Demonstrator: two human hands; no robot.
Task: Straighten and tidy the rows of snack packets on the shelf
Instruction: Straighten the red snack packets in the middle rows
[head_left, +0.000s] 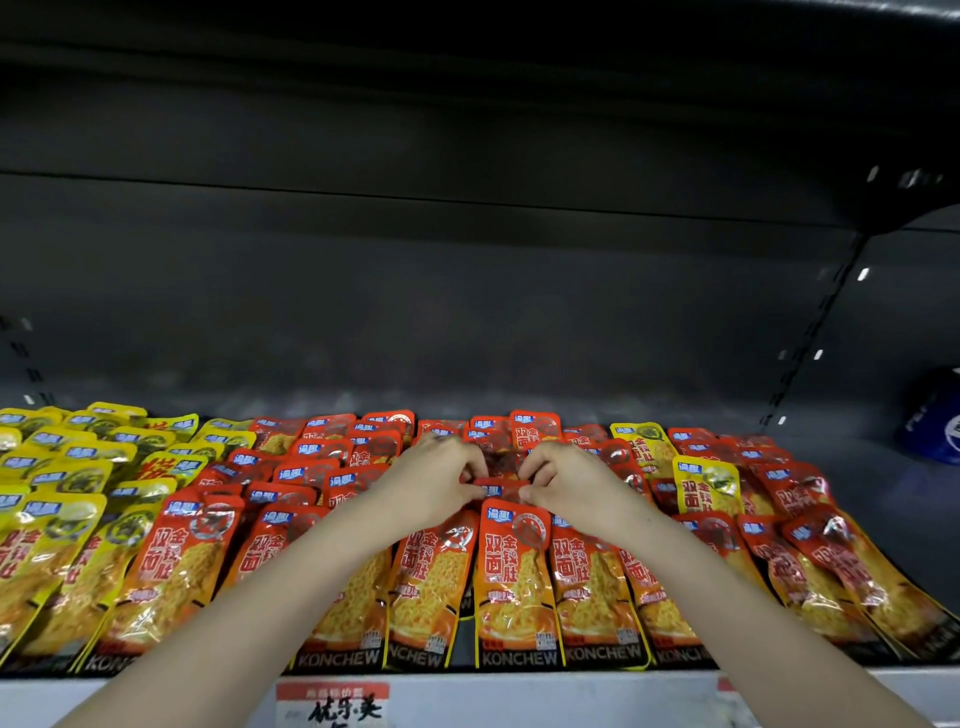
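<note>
Rows of orange-red snack packets (511, 577) lie overlapping across the middle and right of the shelf, with yellow packets (57, 525) on the left. My left hand (436, 480) and my right hand (566, 480) meet over the middle row. Each pinches one top corner of the same orange-red packet (500, 490), whose lower part is tucked behind the front packet. One yellow packet (706, 486) sits among the red ones on the right, and another yellow packet (641, 444) lies farther back.
The shelf's white front edge (571, 693) carries a red and white price label (332, 704). A dark back panel (415, 312) rises behind the packets. A blue package (935, 421) stands at the far right beyond a slotted upright (810, 364).
</note>
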